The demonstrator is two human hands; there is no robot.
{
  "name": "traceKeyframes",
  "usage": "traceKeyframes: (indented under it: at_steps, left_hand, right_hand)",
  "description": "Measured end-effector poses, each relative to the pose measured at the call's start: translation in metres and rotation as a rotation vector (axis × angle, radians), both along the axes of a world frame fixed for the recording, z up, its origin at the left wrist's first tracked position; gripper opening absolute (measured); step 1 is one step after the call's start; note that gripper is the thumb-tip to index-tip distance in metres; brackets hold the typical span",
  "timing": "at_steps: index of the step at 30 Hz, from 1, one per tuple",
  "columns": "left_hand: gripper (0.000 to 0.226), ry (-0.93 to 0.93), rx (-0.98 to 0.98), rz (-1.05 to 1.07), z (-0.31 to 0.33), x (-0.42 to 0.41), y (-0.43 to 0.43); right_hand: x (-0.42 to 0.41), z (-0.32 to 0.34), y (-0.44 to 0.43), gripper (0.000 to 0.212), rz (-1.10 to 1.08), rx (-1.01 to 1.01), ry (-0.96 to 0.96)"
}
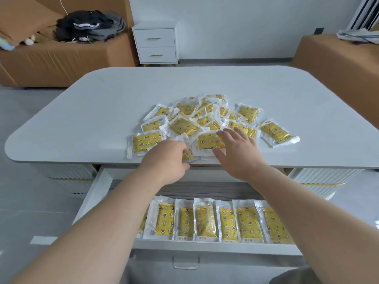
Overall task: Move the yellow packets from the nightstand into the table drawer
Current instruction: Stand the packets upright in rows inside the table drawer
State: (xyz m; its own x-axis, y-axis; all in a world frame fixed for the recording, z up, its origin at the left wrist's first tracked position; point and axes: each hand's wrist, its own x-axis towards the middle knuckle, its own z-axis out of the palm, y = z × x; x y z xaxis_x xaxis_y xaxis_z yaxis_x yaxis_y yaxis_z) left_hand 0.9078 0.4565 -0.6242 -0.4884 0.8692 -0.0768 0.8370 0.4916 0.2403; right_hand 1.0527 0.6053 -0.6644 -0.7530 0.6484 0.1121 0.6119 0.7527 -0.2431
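The left hand [169,159] reaches over the near edge of the white tabletop [82,111]. Its fingers [180,149] curl down onto a near-edge packet [188,156] and the thumb comes up from below, so the packet is pinched between them. The right hand [235,153] lies just beside it, palm down, with its fingers [235,133] straight and spread. Their tips are over a flat packet [208,141], though I cannot tell whether they press on it or only hover.

Beyond both sets of fingertips the pile of yellow packets [190,124] lies loosely heaped on the tabletop, with the packets overlapping at all angles. A few strays lie out past the right fingers, and one more lies flat just outside the left fingers.

Below the wrists, on the near side of the fingers, the drawer [96,193] is pulled open. Inside it, a row of packets [207,220] stands side by side along its front wall, each one overlapping the next. The forearms cross above this row. A clear drawer handle [185,263] hangs under the front panel.

Far beyond the fingertips, a white two-drawer nightstand [155,42] stands against the wall past the far edge of the tabletop. Next to it is a brown sofa [51,58] with a heap of dark clothes [90,25] on it.
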Motion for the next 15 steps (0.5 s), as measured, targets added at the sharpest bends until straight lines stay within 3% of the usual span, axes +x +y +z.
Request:
traceKeyframes:
  at_steps: [3,8,15]
  left_hand:
    - [0.051,0.122,-0.008,-0.029,-0.004,-0.01,0.009]
    - [0.082,0.216,-0.058,-0.041,-0.014,-0.018,0.024]
    - [0.07,0.178,-0.063,-0.02,-0.016,-0.03,0.031]
  right_hand:
    - [-0.009,-0.002,0.004,0.071,0.031,-0.009,-0.024]
    - [-0.02,-0.005,0.013,0.087,0.02,-0.076,-0.044]
    - [-0.024,-0.013,0.019,0.088,-0.022,-0.098,-0.043]
